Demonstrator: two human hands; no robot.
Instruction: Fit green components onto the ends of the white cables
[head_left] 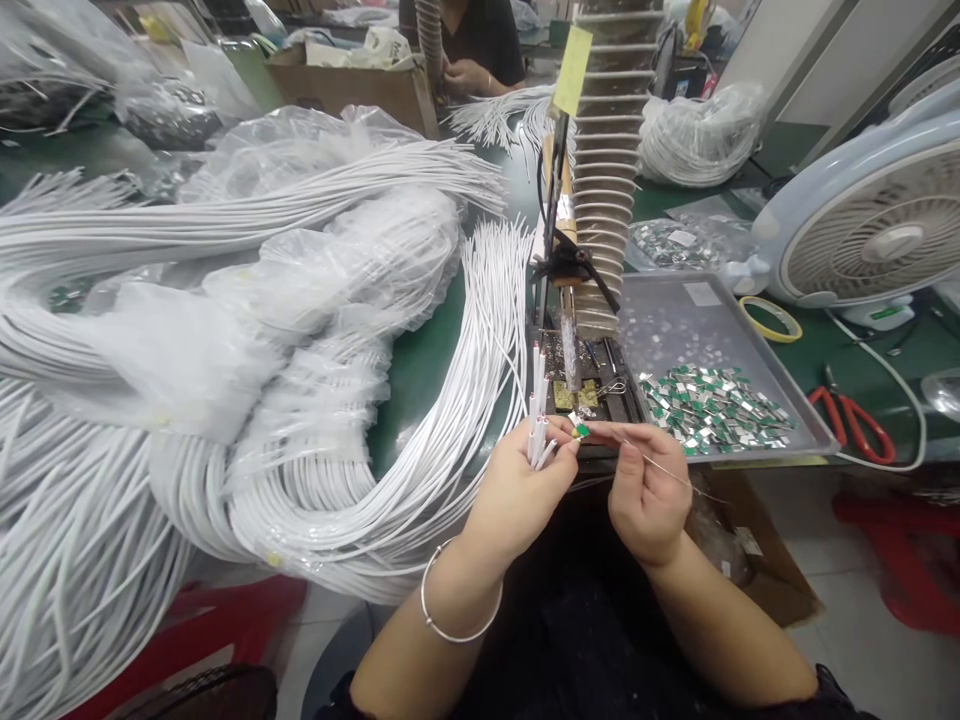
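My left hand [517, 490] is closed round a few white cable ends [537, 420] that stand up between its fingers. My right hand [646, 490] pinches a small green circuit chip [581, 430] at the fingertips and also holds a thin wire [660, 468] that runs to the right. The two hands meet fingertip to fingertip over the table's front edge, just below a soldering fixture [571, 385]. A metal bracelet [450, 620] circles my left wrist.
Large bundles of white cables [300, 330] in plastic bags fill the left. A metal tray [675, 330] holds several green chips [712, 410]. A ribbed exhaust hose [609, 150], fan [870, 240], tape roll [771, 318] and red scissors [855, 420] stand right. Another person [472, 50] works at the far side.
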